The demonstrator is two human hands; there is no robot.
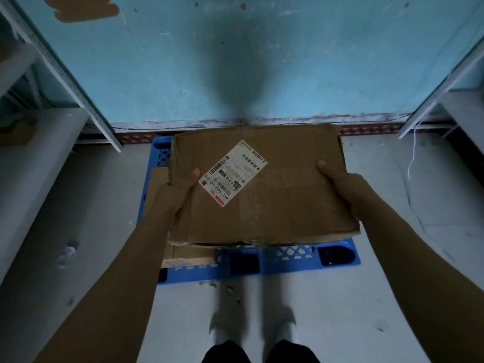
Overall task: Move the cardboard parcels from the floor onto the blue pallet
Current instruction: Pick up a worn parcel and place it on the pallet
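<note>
A wide, flat brown cardboard parcel (pixel 262 189) with a white shipping label (pixel 233 172) is held over the blue plastic lattice pallet (pixel 288 258). Both hands are closed on it: the left hand (pixel 178 189) grips its left edge and the right hand (pixel 343 189) its right edge, thumbs on top and fingers hidden beneath. Whether its underside touches anything below cannot be told.

The parcel looks stiff but worn, with crushed corners and a ragged near edge, so it probably flexes a little. It seems light enough for a two-handed side grip. Holding at mid-length on opposite edges, as here, should keep it level, and the torn near corners are poor places to hold.

A smaller brown cardboard box (pixel 191 254) sits on the pallet's near left, partly under the parcel. The pallet's right half looks free. The teal painted wall (pixel 235 61) closes the far side. Grey metal shelving stands to the left (pixel 65 74) and right (pixel 445 82), well apart from the pallet.
</note>
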